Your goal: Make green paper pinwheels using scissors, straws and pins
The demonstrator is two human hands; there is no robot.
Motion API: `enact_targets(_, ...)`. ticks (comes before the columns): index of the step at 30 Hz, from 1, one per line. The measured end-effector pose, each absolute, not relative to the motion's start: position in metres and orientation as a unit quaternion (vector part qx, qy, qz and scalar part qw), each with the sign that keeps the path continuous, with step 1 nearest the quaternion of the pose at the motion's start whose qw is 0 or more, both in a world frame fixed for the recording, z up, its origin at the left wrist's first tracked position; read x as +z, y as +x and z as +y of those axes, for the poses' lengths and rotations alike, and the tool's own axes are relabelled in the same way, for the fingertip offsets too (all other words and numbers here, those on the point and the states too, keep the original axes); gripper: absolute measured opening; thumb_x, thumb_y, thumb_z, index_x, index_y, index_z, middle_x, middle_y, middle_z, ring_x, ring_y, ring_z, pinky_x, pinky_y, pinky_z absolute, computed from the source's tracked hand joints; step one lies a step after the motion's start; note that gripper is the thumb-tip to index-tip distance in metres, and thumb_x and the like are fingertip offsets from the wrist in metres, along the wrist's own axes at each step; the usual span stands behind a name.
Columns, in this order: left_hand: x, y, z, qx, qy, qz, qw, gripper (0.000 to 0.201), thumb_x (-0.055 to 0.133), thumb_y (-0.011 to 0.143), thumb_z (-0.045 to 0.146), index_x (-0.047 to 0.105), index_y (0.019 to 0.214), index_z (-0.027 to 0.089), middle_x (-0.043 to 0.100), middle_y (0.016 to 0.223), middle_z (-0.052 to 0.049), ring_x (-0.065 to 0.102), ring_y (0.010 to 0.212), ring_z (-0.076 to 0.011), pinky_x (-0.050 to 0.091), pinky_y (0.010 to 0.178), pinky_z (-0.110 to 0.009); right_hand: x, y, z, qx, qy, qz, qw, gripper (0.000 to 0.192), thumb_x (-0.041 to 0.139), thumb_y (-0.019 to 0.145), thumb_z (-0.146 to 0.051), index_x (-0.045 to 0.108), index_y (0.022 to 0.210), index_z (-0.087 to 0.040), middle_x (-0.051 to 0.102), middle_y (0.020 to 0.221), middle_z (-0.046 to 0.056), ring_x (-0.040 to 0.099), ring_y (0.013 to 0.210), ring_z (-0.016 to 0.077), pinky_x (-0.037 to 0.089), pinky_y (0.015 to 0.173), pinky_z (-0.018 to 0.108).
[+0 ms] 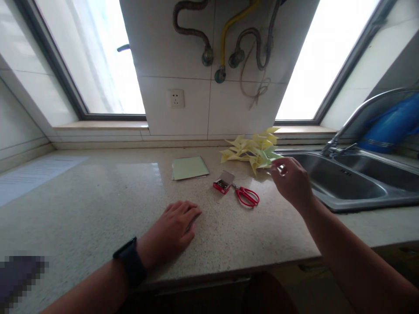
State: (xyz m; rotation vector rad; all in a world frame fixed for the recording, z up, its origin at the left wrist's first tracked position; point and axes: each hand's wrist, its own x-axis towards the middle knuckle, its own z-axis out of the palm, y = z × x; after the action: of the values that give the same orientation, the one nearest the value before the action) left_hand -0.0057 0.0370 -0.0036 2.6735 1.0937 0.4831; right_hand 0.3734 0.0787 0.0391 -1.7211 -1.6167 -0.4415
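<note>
My right hand (293,181) is raised over the counter's right side, next to the sink. Its fingertips pinch the edge of a light green folded paper pinwheel (266,158). That pinwheel lies against a pile of yellow paper pinwheels (245,150) by the back wall. My left hand (173,229) rests palm down on the speckled counter (98,205) near the front edge. It holds nothing, and a black watch sits on its wrist. Red scissors (248,196) and a small open red box (223,183) lie between the two hands.
A stack of pale green paper sheets (190,168) lies at mid counter. A steel sink (347,181) with a curved faucet (360,109) fills the right side, with a blue bag (389,126) behind it. Hoses and a wall socket (176,98) are on the tiled wall between two windows.
</note>
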Motion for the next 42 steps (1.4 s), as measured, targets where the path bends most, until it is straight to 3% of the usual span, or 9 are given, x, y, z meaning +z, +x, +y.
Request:
enact_targets(3,-0.004,-0.006,0.037,0.163,0.908,0.371,0.104,0.041,0.051,0.093,0.019,0.058,0.133,0.025,0.060,0.129,-0.008,0.055,0.117,-0.0263,0.042,0.107,-0.048,0.052,0.314,0.076,-0.152,-0.584,-0.720,0.343,0.022,0.044,0.095,-0.029,0.060,0.106,-0.018,0.064,0.104,0.011,0.059,0.082,0.0206,0.046,0.079,0.035)
enact_targets(8,-0.005,-0.005,0.039,0.164,0.910,0.366,0.103,0.043,0.050,0.090,0.013,0.058,0.130,0.024,0.061,0.127,-0.009,0.054,0.117,-0.0268,0.042,0.107,-0.047,0.041,0.230,0.054,-0.079,-0.434,-0.875,0.200,0.013,0.053,0.093,-0.031,0.064,0.096,-0.024,0.067,0.096,0.004,0.061,0.090,0.0199,0.045,0.079,0.031)
enact_targets(12,-0.005,-0.005,0.039,0.163,0.912,0.363,0.104,0.040,0.051,0.091,0.016,0.059,0.130,0.023,0.062,0.126,-0.009,0.055,0.116,-0.0274,0.042,0.105,-0.048,0.015,0.219,0.044,-0.060,-0.448,-0.880,0.146,0.017,0.055,0.092,-0.028,0.066,0.101,-0.020,0.067,0.101,0.010,0.062,0.096,0.0244,0.047,0.082,0.035)
enact_targets(18,-0.003,-0.006,0.038,0.161,0.911,0.366,0.103,0.040,0.050,0.094,0.020,0.059,0.133,0.024,0.060,0.128,-0.010,0.055,0.117,-0.0276,0.042,0.106,-0.049,-0.008,0.243,0.061,-0.042,-0.518,-0.841,0.153,0.032,0.053,0.094,-0.027,0.063,0.122,-0.015,0.064,0.120,0.015,0.058,0.115,0.0276,0.046,0.099,0.041)
enact_targets(27,-0.002,-0.006,0.037,0.160,0.911,0.365,0.104,0.039,0.050,0.094,0.019,0.059,0.132,0.024,0.061,0.126,-0.009,0.055,0.115,-0.0270,0.042,0.105,-0.047,-0.017,0.242,0.079,-0.027,-0.543,-0.824,0.159,0.040,0.053,0.093,-0.030,0.062,0.126,-0.010,0.058,0.138,0.020,0.050,0.130,0.0312,0.041,0.107,0.045)
enact_targets(33,-0.001,-0.006,0.037,0.161,0.911,0.366,0.104,0.040,0.051,0.094,0.019,0.059,0.132,0.024,0.060,0.128,-0.009,0.054,0.117,-0.0272,0.041,0.106,-0.048,-0.004,0.256,0.073,-0.049,-0.555,-0.815,0.161,0.032,0.053,0.092,-0.026,0.066,0.120,-0.018,0.061,0.134,0.012,0.053,0.124,0.0278,0.041,0.107,0.042)
enact_targets(38,-0.002,-0.007,0.037,0.159,0.910,0.369,0.106,0.040,0.051,0.093,0.019,0.058,0.132,0.023,0.060,0.129,-0.009,0.054,0.118,-0.0273,0.041,0.107,-0.048,-0.004,0.291,0.053,-0.068,-0.620,-0.768,0.146,0.036,0.061,0.086,-0.036,0.068,0.117,-0.020,0.063,0.123,0.016,0.055,0.110,0.0379,0.044,0.095,0.056)
enact_targets(42,-0.003,-0.007,0.038,0.159,0.909,0.368,0.109,0.040,0.052,0.093,0.018,0.059,0.132,0.023,0.060,0.129,-0.009,0.054,0.118,-0.0267,0.041,0.107,-0.047,-0.010,0.310,0.056,-0.052,-0.612,-0.778,0.129,0.040,0.057,0.089,-0.033,0.065,0.126,-0.023,0.064,0.121,0.014,0.057,0.109,0.0312,0.046,0.095,0.045)
